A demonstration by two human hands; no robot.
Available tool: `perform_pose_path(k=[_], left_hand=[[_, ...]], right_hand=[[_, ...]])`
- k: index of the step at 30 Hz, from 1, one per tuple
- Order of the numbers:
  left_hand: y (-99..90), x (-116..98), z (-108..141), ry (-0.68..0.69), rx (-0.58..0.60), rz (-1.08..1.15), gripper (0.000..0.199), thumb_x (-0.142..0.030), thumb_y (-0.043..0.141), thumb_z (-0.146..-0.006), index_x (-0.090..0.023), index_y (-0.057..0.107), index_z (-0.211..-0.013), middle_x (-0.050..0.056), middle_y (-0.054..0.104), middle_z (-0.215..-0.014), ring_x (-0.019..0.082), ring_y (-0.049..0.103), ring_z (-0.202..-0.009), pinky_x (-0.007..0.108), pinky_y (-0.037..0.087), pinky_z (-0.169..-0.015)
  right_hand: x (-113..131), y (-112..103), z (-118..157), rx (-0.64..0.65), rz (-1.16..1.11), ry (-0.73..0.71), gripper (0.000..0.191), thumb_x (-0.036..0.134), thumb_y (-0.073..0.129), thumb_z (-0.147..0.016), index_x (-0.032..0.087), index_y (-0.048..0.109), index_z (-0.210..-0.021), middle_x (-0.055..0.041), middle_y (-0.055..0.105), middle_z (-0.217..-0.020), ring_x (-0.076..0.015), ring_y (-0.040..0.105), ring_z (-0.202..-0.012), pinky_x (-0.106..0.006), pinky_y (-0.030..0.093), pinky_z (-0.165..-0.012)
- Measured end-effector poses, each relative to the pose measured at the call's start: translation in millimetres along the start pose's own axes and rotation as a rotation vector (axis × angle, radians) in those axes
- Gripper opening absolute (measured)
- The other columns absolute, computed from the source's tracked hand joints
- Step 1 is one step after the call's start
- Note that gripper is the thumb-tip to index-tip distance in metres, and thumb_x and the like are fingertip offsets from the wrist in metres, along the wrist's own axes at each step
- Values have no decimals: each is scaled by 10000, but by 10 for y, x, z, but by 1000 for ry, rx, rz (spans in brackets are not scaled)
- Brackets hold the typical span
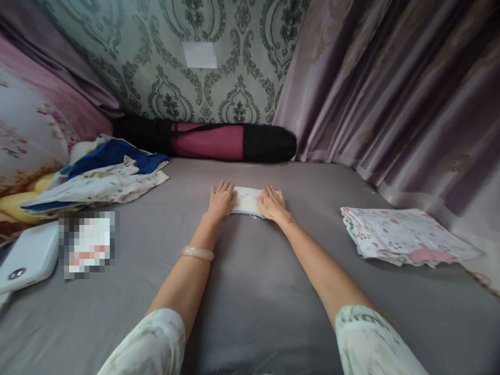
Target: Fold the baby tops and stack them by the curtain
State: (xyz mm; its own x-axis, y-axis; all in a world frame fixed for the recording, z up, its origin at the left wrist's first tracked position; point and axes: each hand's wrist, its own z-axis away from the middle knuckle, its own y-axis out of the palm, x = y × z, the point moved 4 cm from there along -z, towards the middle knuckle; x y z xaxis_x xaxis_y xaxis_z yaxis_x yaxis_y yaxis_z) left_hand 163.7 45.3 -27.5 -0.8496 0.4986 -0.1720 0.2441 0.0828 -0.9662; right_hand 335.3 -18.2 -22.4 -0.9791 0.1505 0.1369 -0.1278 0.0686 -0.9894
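Observation:
A small folded white cloth point(247, 199) with a faint print and a bluish lower edge lies flat on the grey sheet point(253, 281). My left hand point(222, 199) rests palm down on its left end, fingers stretched out. On the right end my right hand point(272, 202) lies flat as well, fingers extended forward. Between the two hands the middle of the cloth shows, with a thin loop or cord at its near edge. The ends of the cloth are hidden under my palms.
A folded white-and-pink printed cloth point(406, 235) lies at the right. Leftward are a crumpled blue-and-white cloth point(117, 172), a white power-bank-like device point(31, 255) and a pixelated item point(89, 244). A long black-and-maroon bag point(211, 141) lies along the patterned wall; curtains point(375, 88) hang right.

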Motion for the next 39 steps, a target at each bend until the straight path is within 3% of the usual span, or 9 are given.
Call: perform_pose_path(k=[3, 6, 10, 16, 23, 29, 35, 39], left_hand=[[-13, -91, -14, 53, -56, -2, 474, -326, 239, -1009, -165, 469, -1392, 109, 449, -1497, 242, 302, -1439, 472, 201, -1182], [62, -177, -5, 95, -22, -5, 487, -328, 237, -1011, -139, 459, -1401, 116, 448, -1496, 235, 323, -1429, 422, 217, -1180], [172, -201, 11, 61, 73, -28, 510, -375, 233, -1011, -156, 427, -1429, 125, 413, -1518, 246, 335, -1423, 447, 228, -1173], [210, -173, -2, 48, 87, -15, 530, -389, 214, -1010, -161, 412, -1445, 126, 385, -1535, 250, 312, -1435, 454, 209, -1179], [148, -215, 6, 61, 56, -20, 531, -393, 201, -1012, -153, 429, -1427, 136, 414, -1515, 252, 322, -1427, 468, 202, -1177], [108, -342, -1, 100, -17, -9, 532, -375, 195, -1012, -153, 419, -1441, 124, 386, -1535, 245, 283, -1449, 455, 164, -1191], [284, -329, -14, 134, 116, 55, 523, -341, 230, -1006, -147, 373, -1471, 119, 371, -1543, 250, 280, -1450, 467, 216, -1176], [272, -316, -9, 131, 106, 64, 520, -328, 236, -1009, -122, 376, -1464, 134, 369, -1542, 252, 274, -1452, 461, 206, -1182]], right_hand=[[92, 12, 1, -36, -20, -39, 567, 316, 229, -991, 30, 356, -1464, -163, 311, -1560, -266, 231, -1456, -477, 108, -1187], [132, 92, 18, -47, -36, -52, 561, 315, 231, -996, 34, 356, -1465, -160, 327, -1554, -262, 236, -1453, -455, 142, -1182], [130, 177, 40, -38, -50, -47, 558, 321, 226, -1001, 43, 358, -1466, -162, 337, -1549, -263, 251, -1447, -447, 163, -1176], [137, 150, 52, -28, -57, -45, 555, 316, 235, -1001, 45, 350, -1471, -164, 332, -1550, -269, 251, -1446, -448, 159, -1176], [144, 124, 15, 14, -68, -32, 550, 320, 238, -1003, 48, 354, -1467, -172, 326, -1551, -274, 251, -1446, -464, 174, -1172], [259, 24, 17, -57, -81, -92, 531, 294, 254, -996, 68, 367, -1463, -163, 323, -1555, -263, 262, -1443, -446, 186, -1168], [276, 163, 28, -67, -84, -117, 539, 297, 245, -999, 79, 352, -1480, -139, 360, -1542, -245, 256, -1446, -419, 168, -1175], [267, 197, 27, -71, -76, -117, 542, 303, 240, -1002, 80, 353, -1482, -130, 359, -1544, -250, 255, -1446, -416, 168, -1175]])
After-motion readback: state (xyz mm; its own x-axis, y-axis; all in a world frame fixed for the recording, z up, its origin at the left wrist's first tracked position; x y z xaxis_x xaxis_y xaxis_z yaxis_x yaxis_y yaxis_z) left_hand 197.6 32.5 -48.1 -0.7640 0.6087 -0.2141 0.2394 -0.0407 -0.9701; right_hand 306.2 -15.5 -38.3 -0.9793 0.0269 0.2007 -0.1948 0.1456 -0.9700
